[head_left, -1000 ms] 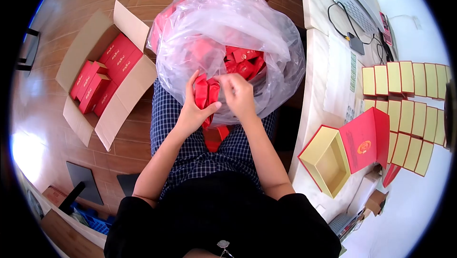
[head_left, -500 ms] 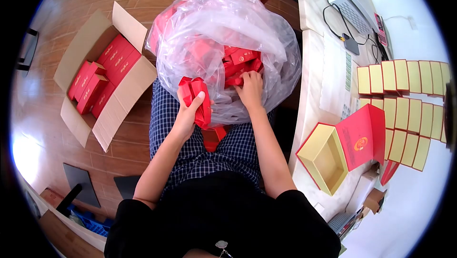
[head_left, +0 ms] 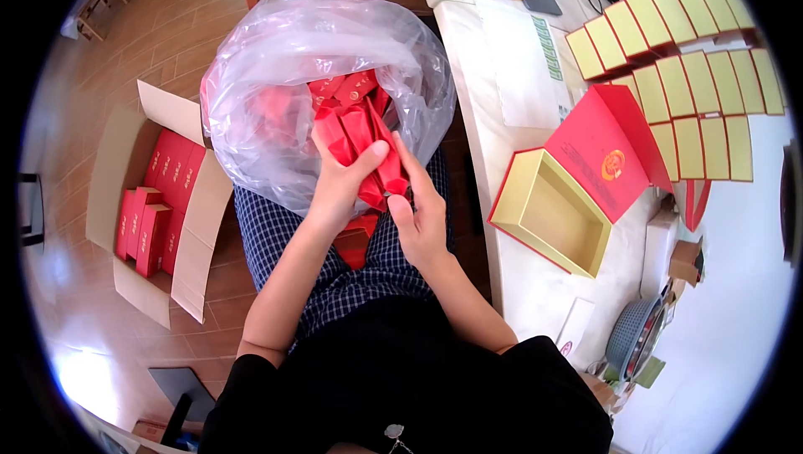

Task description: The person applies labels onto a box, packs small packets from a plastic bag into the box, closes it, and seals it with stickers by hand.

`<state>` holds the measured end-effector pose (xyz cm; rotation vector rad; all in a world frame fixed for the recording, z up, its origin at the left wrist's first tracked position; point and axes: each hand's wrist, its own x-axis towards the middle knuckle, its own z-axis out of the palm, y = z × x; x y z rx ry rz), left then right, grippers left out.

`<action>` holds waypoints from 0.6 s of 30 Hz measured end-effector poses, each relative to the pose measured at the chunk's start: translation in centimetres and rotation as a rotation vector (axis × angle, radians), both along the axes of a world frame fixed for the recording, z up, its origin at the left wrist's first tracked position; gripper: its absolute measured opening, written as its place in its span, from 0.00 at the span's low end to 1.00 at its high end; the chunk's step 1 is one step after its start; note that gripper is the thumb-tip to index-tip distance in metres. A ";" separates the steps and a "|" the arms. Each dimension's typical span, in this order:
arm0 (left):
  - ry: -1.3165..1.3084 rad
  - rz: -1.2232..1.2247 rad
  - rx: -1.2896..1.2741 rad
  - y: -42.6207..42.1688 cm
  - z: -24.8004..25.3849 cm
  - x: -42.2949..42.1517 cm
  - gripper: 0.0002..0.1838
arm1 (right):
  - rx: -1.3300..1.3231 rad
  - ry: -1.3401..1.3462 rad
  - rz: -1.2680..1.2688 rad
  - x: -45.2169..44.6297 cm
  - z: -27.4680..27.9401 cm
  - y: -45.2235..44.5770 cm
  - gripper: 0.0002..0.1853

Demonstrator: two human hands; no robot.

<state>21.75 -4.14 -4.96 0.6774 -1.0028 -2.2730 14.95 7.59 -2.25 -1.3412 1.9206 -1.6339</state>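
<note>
In the head view, my left hand (head_left: 341,179) is closed around a bunch of small red packets (head_left: 358,132), its thumb pressed across them. My right hand (head_left: 421,218) grips the same bunch from the right side, thumb and fingers on the edge of a packet. Both hands are just in front of the mouth of a large clear plastic bag (head_left: 242,52) on my lap. More red packets with gold print (head_left: 339,87) lie inside the bag. Another red piece (head_left: 352,245) rests between my thighs, partly hidden.
On the floor at left stands an open cardboard box (head_left: 201,245) holding several red boxes (head_left: 171,169). The table (head_left: 456,61) at right bears an open red-and-gold box (head_left: 577,211), rows of yellow boxes with red edges (head_left: 677,15), a phone (head_left: 539,0) and a grey basket (head_left: 631,333).
My right hand has come out of the bag and joined the left at the bunch of red packets. The whole view has turned, shifting the table and bag leftward.
</note>
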 end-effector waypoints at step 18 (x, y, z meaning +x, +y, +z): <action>0.347 -0.357 -0.532 9.5 10.7 -7.5 0.52 | -0.024 -0.011 -0.387 -6.2 10.8 11.4 0.30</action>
